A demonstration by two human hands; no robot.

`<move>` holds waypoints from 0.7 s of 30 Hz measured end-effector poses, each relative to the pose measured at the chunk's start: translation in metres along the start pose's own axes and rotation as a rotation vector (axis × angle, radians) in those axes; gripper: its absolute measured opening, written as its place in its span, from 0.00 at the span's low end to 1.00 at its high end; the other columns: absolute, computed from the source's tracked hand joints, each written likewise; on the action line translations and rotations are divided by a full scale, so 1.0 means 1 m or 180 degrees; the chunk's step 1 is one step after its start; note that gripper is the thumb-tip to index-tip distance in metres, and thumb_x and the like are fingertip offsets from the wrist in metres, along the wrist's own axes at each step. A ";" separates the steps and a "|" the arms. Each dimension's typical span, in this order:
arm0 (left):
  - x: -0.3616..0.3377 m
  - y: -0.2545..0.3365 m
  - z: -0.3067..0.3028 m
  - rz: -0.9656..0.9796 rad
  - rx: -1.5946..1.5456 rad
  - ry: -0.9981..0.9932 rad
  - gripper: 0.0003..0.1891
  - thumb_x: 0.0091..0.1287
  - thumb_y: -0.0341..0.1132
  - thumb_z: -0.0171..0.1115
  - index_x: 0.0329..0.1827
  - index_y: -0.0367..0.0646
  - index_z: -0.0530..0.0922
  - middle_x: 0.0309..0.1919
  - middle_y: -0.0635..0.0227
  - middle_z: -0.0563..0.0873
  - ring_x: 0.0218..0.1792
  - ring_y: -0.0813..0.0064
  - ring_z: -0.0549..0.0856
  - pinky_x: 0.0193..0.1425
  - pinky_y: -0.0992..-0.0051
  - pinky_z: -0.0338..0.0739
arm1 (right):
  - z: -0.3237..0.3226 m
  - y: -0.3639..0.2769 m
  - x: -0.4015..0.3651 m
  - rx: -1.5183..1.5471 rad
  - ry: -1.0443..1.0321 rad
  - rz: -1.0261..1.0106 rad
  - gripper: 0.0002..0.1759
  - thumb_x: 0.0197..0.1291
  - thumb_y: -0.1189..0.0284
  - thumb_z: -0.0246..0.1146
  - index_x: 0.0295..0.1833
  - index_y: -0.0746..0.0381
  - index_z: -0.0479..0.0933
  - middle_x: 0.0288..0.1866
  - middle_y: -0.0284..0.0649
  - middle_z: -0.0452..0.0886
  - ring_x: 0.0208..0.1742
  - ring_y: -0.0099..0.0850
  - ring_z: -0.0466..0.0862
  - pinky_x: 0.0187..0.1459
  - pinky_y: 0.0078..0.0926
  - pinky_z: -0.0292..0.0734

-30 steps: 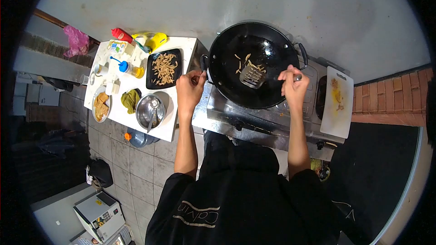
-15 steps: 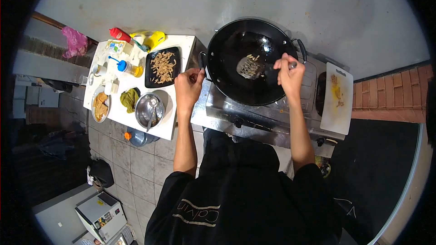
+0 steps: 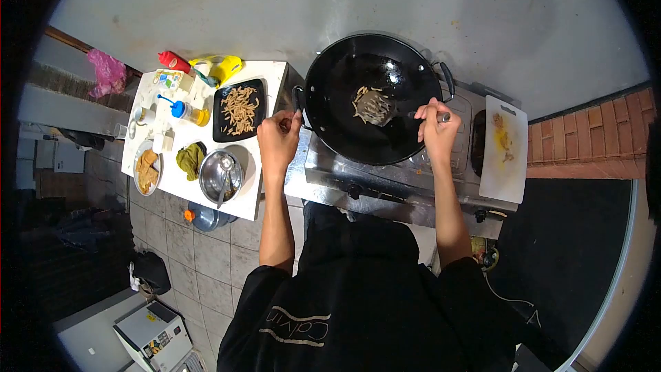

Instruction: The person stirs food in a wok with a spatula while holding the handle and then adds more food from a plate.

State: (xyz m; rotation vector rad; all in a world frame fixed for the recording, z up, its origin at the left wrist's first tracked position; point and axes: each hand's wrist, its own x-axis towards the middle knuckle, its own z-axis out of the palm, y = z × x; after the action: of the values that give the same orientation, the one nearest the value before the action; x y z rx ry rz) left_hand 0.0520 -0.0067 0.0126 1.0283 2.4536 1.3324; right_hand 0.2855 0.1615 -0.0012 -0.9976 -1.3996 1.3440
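Observation:
My right hand (image 3: 439,134) is closed around the handle of a slotted spatula (image 3: 376,109), whose blade rests in the black wok (image 3: 344,139). Pale brown strips (image 3: 363,96) of food lie beside and partly under the blade. At the wok's left side my left hand (image 3: 279,139) is closed, thumb and fingers pinched at the lower end of the wok handle (image 3: 297,98). The wok sits on a steel gas stove (image 3: 330,169).
A white table (image 3: 251,182) to the left bears a black tray of brown strips (image 3: 239,110), a steel bowl with a spoon (image 3: 221,176), an oil bottle (image 3: 196,115), a green cloth (image 3: 191,160) and a plate (image 3: 147,182). A stained cutting board (image 3: 506,155) lies right of the wok.
More strips show along the left of the spatula blade than before. The view has shifted slightly. Both hands keep their places at the wok handle and the spatula.

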 end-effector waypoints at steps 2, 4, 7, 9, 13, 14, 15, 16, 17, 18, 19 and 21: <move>0.000 0.003 -0.002 0.0021 0.0068 -0.0016 0.12 0.62 0.34 0.66 0.33 0.30 0.83 0.15 0.57 0.80 0.15 0.74 0.75 0.24 0.72 0.69 | 0.001 -0.003 -0.001 -0.0042 -0.0141 0.0018 0.21 0.71 0.68 0.53 0.23 0.66 0.73 0.20 0.36 0.78 0.10 0.18 0.70 0.10 0.18 0.62; 0.000 0.001 -0.002 0.0050 0.0062 -0.0051 0.12 0.63 0.34 0.65 0.33 0.31 0.83 0.15 0.57 0.80 0.14 0.73 0.75 0.24 0.71 0.70 | -0.003 -0.004 0.000 -0.0184 -0.0092 0.0042 0.22 0.71 0.68 0.53 0.23 0.66 0.74 0.19 0.35 0.77 0.10 0.18 0.70 0.10 0.17 0.62; 0.000 0.004 -0.003 0.0067 0.0096 -0.0043 0.12 0.63 0.34 0.65 0.33 0.31 0.83 0.14 0.57 0.79 0.14 0.73 0.75 0.24 0.72 0.70 | -0.002 -0.003 0.005 -0.0143 0.0139 -0.0078 0.21 0.70 0.69 0.54 0.22 0.66 0.74 0.19 0.34 0.77 0.10 0.17 0.69 0.10 0.17 0.61; -0.001 0.003 -0.002 0.0070 0.0058 -0.0056 0.12 0.63 0.35 0.65 0.33 0.31 0.83 0.15 0.57 0.80 0.15 0.73 0.76 0.24 0.72 0.70 | 0.002 -0.003 0.002 0.0064 0.0111 0.0008 0.21 0.70 0.70 0.54 0.22 0.66 0.74 0.19 0.33 0.77 0.10 0.17 0.69 0.10 0.17 0.61; 0.000 0.007 -0.004 -0.0011 0.0196 -0.0061 0.12 0.63 0.35 0.66 0.33 0.31 0.83 0.16 0.58 0.80 0.16 0.74 0.77 0.25 0.72 0.70 | -0.002 -0.008 -0.005 -0.0108 0.0111 0.0051 0.21 0.70 0.70 0.55 0.22 0.66 0.74 0.19 0.34 0.77 0.10 0.17 0.69 0.10 0.18 0.60; 0.001 0.001 -0.002 -0.0027 0.0153 -0.0053 0.12 0.62 0.35 0.66 0.33 0.31 0.83 0.15 0.58 0.80 0.16 0.75 0.77 0.25 0.72 0.70 | -0.003 -0.007 -0.001 -0.0060 0.0143 0.0001 0.21 0.70 0.70 0.55 0.22 0.66 0.74 0.19 0.34 0.77 0.10 0.17 0.69 0.10 0.18 0.60; 0.000 0.000 0.000 0.0021 0.0067 0.0012 0.12 0.62 0.35 0.66 0.33 0.31 0.83 0.14 0.59 0.79 0.15 0.74 0.76 0.24 0.72 0.69 | -0.004 -0.004 0.001 -0.0016 0.0176 -0.0037 0.21 0.70 0.69 0.55 0.22 0.66 0.74 0.19 0.35 0.77 0.10 0.17 0.69 0.10 0.18 0.60; 0.000 0.000 0.000 -0.0012 0.0049 0.0017 0.12 0.62 0.35 0.66 0.33 0.31 0.83 0.14 0.59 0.79 0.15 0.74 0.75 0.24 0.72 0.69 | -0.001 0.000 0.000 -0.0002 0.0156 -0.0032 0.21 0.70 0.69 0.55 0.22 0.66 0.74 0.19 0.35 0.77 0.10 0.17 0.69 0.10 0.18 0.60; 0.000 -0.001 0.001 -0.0038 0.0030 0.0024 0.12 0.62 0.36 0.66 0.32 0.31 0.83 0.14 0.59 0.78 0.15 0.74 0.75 0.24 0.71 0.69 | 0.004 0.005 0.001 -0.0010 0.0024 -0.0097 0.21 0.70 0.69 0.55 0.23 0.66 0.73 0.20 0.35 0.78 0.10 0.17 0.69 0.10 0.17 0.60; 0.001 -0.002 0.001 -0.0049 0.0048 -0.0001 0.12 0.62 0.36 0.66 0.32 0.31 0.83 0.14 0.59 0.78 0.15 0.74 0.75 0.24 0.71 0.68 | 0.009 0.004 0.000 -0.0018 -0.0105 -0.0157 0.20 0.70 0.68 0.55 0.24 0.66 0.73 0.21 0.36 0.78 0.10 0.17 0.69 0.10 0.17 0.60; 0.001 -0.004 0.001 -0.0058 0.0061 -0.0023 0.12 0.62 0.36 0.66 0.32 0.32 0.83 0.13 0.59 0.78 0.15 0.74 0.75 0.23 0.71 0.68 | 0.009 0.001 -0.001 -0.0001 -0.0119 -0.0158 0.20 0.70 0.68 0.55 0.24 0.66 0.73 0.21 0.36 0.78 0.10 0.17 0.69 0.10 0.17 0.60; 0.002 -0.008 0.003 -0.0026 0.0051 0.0036 0.13 0.62 0.36 0.66 0.31 0.31 0.83 0.13 0.60 0.77 0.14 0.75 0.75 0.23 0.71 0.67 | 0.002 -0.009 -0.003 0.0012 -0.0128 0.0082 0.20 0.70 0.68 0.54 0.24 0.66 0.73 0.22 0.36 0.78 0.10 0.17 0.68 0.10 0.16 0.60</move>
State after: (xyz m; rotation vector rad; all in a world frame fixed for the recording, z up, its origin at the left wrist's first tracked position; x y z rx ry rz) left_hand 0.0482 -0.0063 0.0051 1.0161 2.4779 1.3217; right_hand 0.2851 0.1580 0.0075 -0.9943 -1.4181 1.3921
